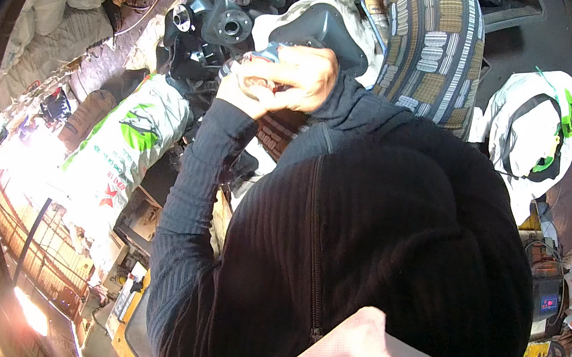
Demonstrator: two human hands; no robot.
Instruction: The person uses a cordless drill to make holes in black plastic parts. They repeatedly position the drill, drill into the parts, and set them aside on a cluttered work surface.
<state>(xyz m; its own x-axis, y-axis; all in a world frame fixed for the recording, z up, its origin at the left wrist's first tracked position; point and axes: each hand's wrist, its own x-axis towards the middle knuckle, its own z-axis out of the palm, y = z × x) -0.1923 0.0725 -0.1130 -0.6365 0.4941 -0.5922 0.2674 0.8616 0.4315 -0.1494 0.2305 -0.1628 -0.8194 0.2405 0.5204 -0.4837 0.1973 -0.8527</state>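
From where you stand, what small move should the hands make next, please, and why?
Perhaps ease the right hand back slightly: it meets the left hand closely, and together they mostly hide whatever lies between them, near the black parts.

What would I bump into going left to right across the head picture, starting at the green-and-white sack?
Green-and-white sack → left hand → right hand → patterned cloth → white bundle.
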